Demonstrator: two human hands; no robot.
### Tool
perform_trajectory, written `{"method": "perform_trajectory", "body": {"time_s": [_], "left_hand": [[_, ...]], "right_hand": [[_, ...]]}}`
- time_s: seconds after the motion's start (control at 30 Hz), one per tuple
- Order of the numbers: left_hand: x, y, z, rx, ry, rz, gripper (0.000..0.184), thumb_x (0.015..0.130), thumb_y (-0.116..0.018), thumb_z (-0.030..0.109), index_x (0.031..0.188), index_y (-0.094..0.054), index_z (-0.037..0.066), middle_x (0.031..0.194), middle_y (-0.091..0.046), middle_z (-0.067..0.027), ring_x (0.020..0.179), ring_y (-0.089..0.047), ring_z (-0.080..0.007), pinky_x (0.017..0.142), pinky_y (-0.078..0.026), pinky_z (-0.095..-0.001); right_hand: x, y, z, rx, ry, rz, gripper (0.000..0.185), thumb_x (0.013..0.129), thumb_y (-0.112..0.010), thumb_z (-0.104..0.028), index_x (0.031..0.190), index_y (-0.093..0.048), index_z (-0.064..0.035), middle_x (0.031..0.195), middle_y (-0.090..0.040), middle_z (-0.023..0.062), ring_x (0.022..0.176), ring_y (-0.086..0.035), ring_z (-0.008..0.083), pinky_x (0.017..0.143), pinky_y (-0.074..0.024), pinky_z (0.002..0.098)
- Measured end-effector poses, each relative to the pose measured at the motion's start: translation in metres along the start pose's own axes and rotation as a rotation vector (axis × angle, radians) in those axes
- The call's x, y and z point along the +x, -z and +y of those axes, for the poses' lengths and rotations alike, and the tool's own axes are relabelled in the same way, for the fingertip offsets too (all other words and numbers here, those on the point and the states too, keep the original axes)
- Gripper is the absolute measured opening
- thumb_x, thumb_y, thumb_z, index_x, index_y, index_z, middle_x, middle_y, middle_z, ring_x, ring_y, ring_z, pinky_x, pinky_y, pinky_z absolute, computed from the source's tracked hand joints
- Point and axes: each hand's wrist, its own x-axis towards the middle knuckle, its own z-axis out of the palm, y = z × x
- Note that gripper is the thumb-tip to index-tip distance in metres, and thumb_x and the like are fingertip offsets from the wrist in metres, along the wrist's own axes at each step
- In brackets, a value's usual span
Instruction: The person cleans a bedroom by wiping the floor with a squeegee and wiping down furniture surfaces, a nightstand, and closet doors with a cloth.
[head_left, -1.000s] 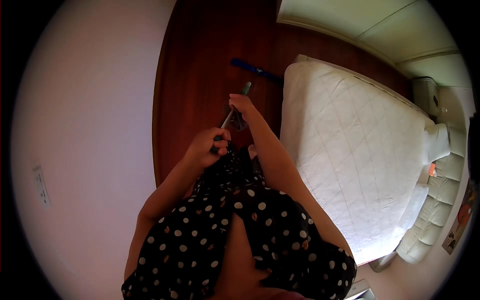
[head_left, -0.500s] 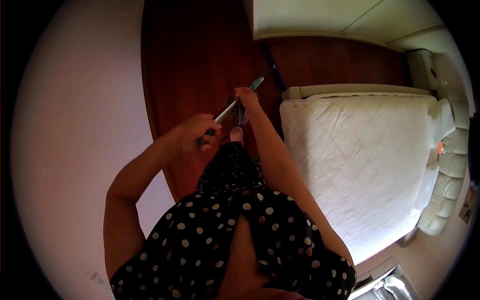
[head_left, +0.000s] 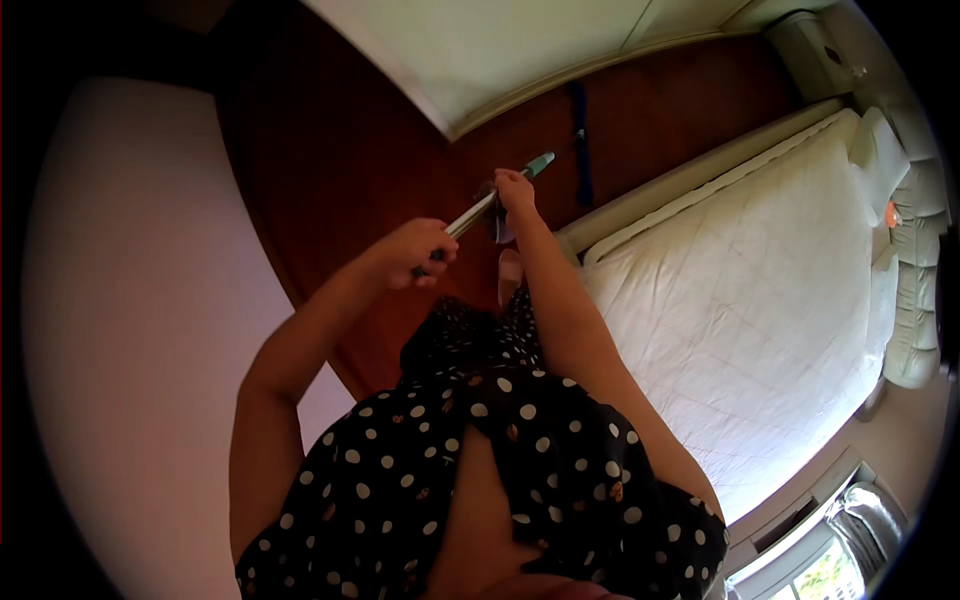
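A silver mop pole (head_left: 472, 216) runs slantwise in front of me, up and to the right. My left hand (head_left: 418, 252) is closed around its dark grip end. Farther along, my right hand (head_left: 515, 190) wraps the pole just below a green section (head_left: 539, 164). Beyond that lies the long, narrow blue mop head (head_left: 582, 145), flat on the dark reddish wood floor (head_left: 400, 160) beside the bed frame. The thin stretch of pole close to the head is hard to make out.
On the right stands a bed with a white quilted mattress (head_left: 740, 320) and a pale frame (head_left: 690, 165). A cream cabinet (head_left: 480, 75) rises ahead, its corner jutting over the floor. A pale wall (head_left: 150, 330) runs along my left. A nightstand (head_left: 810, 55) is at the far right.
My view has turned, so the bed and cabinet appear tilted. The mop head now shows farther right, along the floor between cabinet and bed. Both hands keep their hold on the pole.
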Motion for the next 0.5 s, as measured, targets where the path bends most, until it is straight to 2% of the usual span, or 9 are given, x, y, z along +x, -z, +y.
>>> {"method": "perform_trajectory", "body": {"time_s": [0.07,0.1,0.2,0.23,0.27,0.37,0.47,0.5], "left_hand": [[-0.001,-0.015,-0.005,0.003,-0.004,-0.021,0.007,0.081,-0.050,0.007,0.082,-0.045,0.003,0.067,-0.044,-0.0026,0.042,-0.036,-0.0052,0.033,-0.031,-0.0238],[0.006,-0.014,-0.007,-0.060,-0.024,-0.060,0.010,0.082,-0.051,0.006,0.085,-0.042,0.004,0.070,-0.047,-0.0055,0.045,-0.037,-0.0092,0.034,-0.032,-0.0262],[0.013,-0.020,-0.026,-0.150,0.014,-0.065,0.012,0.082,-0.052,0.006,0.087,-0.041,0.005,0.072,-0.047,-0.0064,0.046,-0.039,-0.0106,0.034,-0.033,-0.0275],[-0.004,-0.022,-0.028,-0.173,0.039,-0.066,0.015,0.081,-0.053,0.005,0.089,-0.040,0.006,0.073,-0.047,-0.0071,0.047,-0.040,-0.0113,0.034,-0.033,-0.0280],[-0.018,-0.023,-0.035,-0.202,0.006,-0.093,0.012,0.079,-0.051,0.002,0.085,-0.042,0.006,0.066,-0.044,-0.0025,0.042,-0.038,-0.0078,0.034,-0.032,-0.0256],[-0.015,-0.021,-0.058,-0.256,0.039,-0.068,0.014,0.081,-0.050,0.003,0.087,-0.039,0.008,0.070,-0.045,-0.0049,0.044,-0.040,-0.0099,0.035,-0.033,-0.0285],[-0.031,-0.042,-0.058,-0.267,0.028,-0.038,0.014,0.082,-0.050,0.003,0.089,-0.038,0.009,0.071,-0.046,-0.0074,0.045,-0.039,-0.0119,0.036,-0.034,-0.0301],[-0.058,-0.051,-0.049,-0.254,0.007,-0.043,0.013,0.082,-0.050,0.005,0.088,-0.039,0.008,0.071,-0.046,-0.0071,0.045,-0.039,-0.0117,0.037,-0.034,-0.0298]], "right_hand": [[0.001,0.013,0.005,0.004,-0.003,-0.019,0.031,0.078,-0.054,-0.010,0.108,-0.060,-0.0032,0.082,-0.057,0.0033,0.069,-0.053,0.0123,0.062,-0.0435,0.0264],[0.001,0.020,-0.007,-0.057,0.012,-0.043,0.031,0.078,-0.054,-0.008,0.108,-0.060,-0.0029,0.082,-0.057,0.0036,0.067,-0.054,0.0129,0.061,-0.0441,0.0256],[-0.008,0.024,-0.004,0.045,-0.014,-0.007,0.031,0.078,-0.053,-0.006,0.108,-0.060,-0.0022,0.081,-0.057,0.0038,0.066,-0.055,0.0134,0.060,-0.0452,0.0260],[-0.020,0.020,-0.003,0.059,-0.028,-0.033,0.037,0.078,-0.053,-0.005,0.115,-0.055,-0.0028,0.079,-0.057,0.0046,0.067,-0.056,0.0138,0.060,-0.0465,0.0276],[-0.030,0.012,-0.006,0.050,-0.007,-0.024,0.040,0.078,-0.053,-0.005,0.118,-0.052,-0.0029,0.080,-0.057,0.0049,0.067,-0.056,0.0140,0.060,-0.0467,0.0280],[-0.036,0.007,0.017,0.039,-0.005,-0.001,0.048,0.078,-0.053,-0.004,0.125,-0.045,-0.0032,0.081,-0.056,0.0058,0.068,-0.056,0.0145,0.060,-0.0472,0.0290],[-0.065,0.016,-0.015,0.037,-0.021,-0.016,0.052,0.077,-0.054,-0.004,0.127,-0.042,-0.0032,0.085,-0.055,0.0064,0.069,-0.056,0.0149,0.062,-0.0479,0.0299],[-0.077,0.014,-0.032,-0.020,0.030,0.007,0.038,0.075,-0.056,-0.006,0.112,-0.049,-0.0015,0.079,-0.055,0.0081,0.065,-0.056,0.0168,0.060,-0.0493,0.0329]]}}
